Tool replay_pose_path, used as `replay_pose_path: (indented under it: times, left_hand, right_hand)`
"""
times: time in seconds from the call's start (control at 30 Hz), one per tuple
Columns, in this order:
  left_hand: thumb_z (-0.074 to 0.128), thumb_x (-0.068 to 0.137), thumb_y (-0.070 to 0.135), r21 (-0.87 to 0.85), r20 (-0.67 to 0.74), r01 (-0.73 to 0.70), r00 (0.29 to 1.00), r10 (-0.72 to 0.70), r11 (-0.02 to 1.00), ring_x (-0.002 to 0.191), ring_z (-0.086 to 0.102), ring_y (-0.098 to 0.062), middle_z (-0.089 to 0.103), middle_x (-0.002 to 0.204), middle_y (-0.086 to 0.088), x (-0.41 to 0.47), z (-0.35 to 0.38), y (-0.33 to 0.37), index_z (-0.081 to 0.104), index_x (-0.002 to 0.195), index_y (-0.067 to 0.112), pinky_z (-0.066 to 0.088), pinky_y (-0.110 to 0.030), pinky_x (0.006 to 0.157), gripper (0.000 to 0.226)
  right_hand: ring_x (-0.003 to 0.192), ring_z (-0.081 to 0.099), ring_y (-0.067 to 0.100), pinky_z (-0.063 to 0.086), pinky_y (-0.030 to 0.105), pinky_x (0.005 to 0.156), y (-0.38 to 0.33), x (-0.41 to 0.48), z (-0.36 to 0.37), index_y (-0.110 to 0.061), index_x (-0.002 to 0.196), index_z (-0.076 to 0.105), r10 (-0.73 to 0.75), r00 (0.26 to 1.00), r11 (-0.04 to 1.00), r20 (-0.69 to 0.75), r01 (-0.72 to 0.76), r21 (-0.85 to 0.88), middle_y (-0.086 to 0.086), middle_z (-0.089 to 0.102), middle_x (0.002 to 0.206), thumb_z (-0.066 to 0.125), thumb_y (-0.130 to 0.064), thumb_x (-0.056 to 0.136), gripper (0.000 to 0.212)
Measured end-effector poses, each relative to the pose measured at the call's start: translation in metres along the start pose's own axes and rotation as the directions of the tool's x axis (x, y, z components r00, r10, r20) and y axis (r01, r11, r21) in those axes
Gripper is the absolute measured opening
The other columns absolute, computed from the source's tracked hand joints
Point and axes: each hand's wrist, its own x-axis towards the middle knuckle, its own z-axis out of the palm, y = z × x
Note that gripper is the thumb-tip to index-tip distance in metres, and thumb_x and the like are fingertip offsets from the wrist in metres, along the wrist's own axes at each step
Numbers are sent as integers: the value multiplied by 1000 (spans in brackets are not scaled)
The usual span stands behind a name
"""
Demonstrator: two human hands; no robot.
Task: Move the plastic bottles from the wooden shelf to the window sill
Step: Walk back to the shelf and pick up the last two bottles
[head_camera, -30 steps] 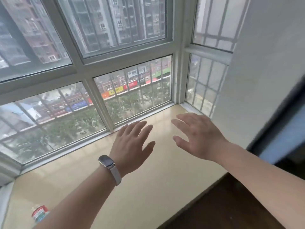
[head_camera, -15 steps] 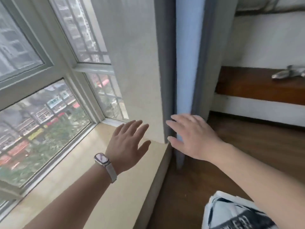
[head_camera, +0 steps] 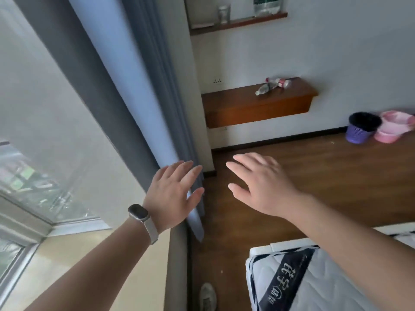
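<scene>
Bare forearms, no sleeves; a dark-faced watch (head_camera: 138, 212) (pale woven band) circles the left wrist.

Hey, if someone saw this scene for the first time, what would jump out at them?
Two bare, open hands, the left hand and the right hand, stretch forward mid-frame. Beyond them, plastic bottles lie on the wooden shelf on the far wall. A grey-blue curtain hangs at left.
</scene>
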Motion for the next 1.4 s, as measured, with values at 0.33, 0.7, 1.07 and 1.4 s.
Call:
replay_pose_path:
  times: [0.33,0.7,1.07,1.4]
  left_hand:
    - [47,96,47,-160,-59,-149,988,141,976,123,60,-36,64,133,-10,103,65,-48,63,131,13,49,-51,99,51]
    - [43,95,47,-159,-128,-152,983,132,976,116,63,-37,66,128,-10,211,112,-149,63,131,17,49,-54,99,51]
    - [43,93,50,-229,-119,-143,986,118,963,120,63,-35,68,131,-10,298,143,-174,70,125,17,48,-53,100,53]
    - [53,92,48,-225,-92,-92,993,73,970,124,61,-33,65,136,-8,412,185,-185,68,131,19,45,-53,102,51]
  right_hand:
    - [122,54,28,46,46,95,47,64,22,-21,131,58,206,974,973,93,-195,-122,3,58,134,40,-52,92,53]
    - [126,50,26,43,45,100,81,205,45,-23,137,54,289,947,931,140,-244,-270,1,54,140,33,-55,93,58]
    - [130,48,24,40,44,105,127,262,66,-25,140,51,391,910,903,136,-350,-248,1,53,143,29,-56,94,59]
    - [132,49,20,39,40,106,219,325,94,-30,139,51,418,890,895,184,-368,-251,-3,54,143,33,-62,94,58]
